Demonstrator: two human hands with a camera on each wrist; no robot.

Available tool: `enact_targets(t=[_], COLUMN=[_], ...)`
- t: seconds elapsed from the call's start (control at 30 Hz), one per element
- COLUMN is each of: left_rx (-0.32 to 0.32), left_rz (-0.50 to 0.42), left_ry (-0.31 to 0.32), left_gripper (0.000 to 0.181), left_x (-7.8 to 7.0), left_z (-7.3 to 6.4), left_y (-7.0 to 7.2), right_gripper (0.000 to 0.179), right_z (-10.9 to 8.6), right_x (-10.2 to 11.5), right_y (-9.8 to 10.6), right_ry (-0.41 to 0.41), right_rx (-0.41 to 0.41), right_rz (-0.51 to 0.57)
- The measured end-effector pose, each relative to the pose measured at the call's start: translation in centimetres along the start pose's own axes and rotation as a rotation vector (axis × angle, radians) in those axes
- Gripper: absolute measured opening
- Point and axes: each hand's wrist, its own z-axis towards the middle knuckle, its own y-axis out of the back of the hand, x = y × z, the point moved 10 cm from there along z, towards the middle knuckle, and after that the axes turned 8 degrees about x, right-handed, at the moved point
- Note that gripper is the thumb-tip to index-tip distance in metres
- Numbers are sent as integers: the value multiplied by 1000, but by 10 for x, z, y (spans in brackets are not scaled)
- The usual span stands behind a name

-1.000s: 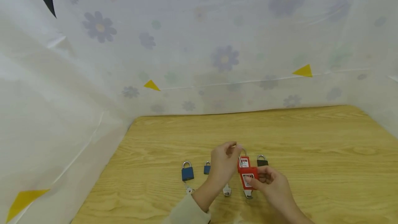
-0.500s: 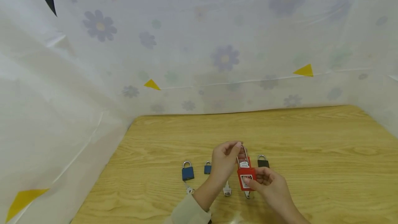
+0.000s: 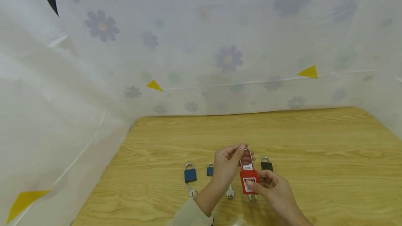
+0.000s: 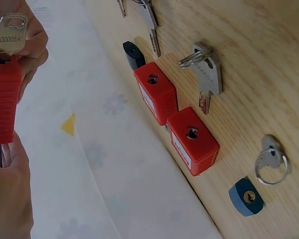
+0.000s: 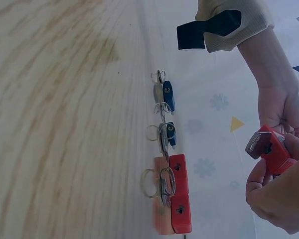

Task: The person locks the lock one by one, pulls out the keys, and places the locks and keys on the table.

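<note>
Between my two hands a red padlock with a white label is held upright above the table. My left hand pinches its tall silver shackle, fingers showing behind the loop. My right hand grips the body, thumb over the label. A key stamped 000005A sits in the keyhole, as the left wrist view shows. Two more red padlocks stand on the table, one near the other; the head view largely hides them.
A larger blue padlock, a small blue padlock and a black padlock stand in the row. Keys with rings, such as a key and another key, lie in front on the wooden table.
The held padlock has shifted slightly left, then a little down. My left fingers have spread behind its shackle. The red padlock seen behind it earlier is now hidden in the head view.
</note>
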Motion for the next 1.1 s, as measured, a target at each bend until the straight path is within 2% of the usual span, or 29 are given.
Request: enact_targets(t=[0.27,0.47,0.57,0.7,0.73,0.8,0.87,0.93,0.97,1.03,1.1], left_rx=[12,43,40,-3,-7,-6,33,71,74,59,23], left_rz=[3,47,110,271,299,361,376,389,395,383,363], left_ry=[-2,-39,-49,-94,-91,-9,80,129,141,89,59], left_gripper=[24,26,32,44,48,55,53,44,37,21,16], left_x=[4,5,6,5,7,16,25,31,32,29,27], left_z=[-3,-5,-6,-15,-18,-24,-29,-33,-34,-34,-34], left_y=[-5,-9,-8,-7,-8,-11,-18,-27,-29,-34,-34], right_gripper=[37,33,35,40,41,42,39,36,34,31,30], right_z=[-1,0,1,2,3,4,5,5,5,5,5], right_x=[-1,3,2,4,5,8,11,14,16,18,19], right_y=[2,4,5,15,19,27,34,39,40,41,41], right_ry=[9,47,38,29,29,38,48,59,67,80,87], right_rx=[2,-13,-15,-45,-54,-80,-102,-115,-122,-122,-126], right_rz=[28,63,75,64,80,112,156,196,204,223,230])
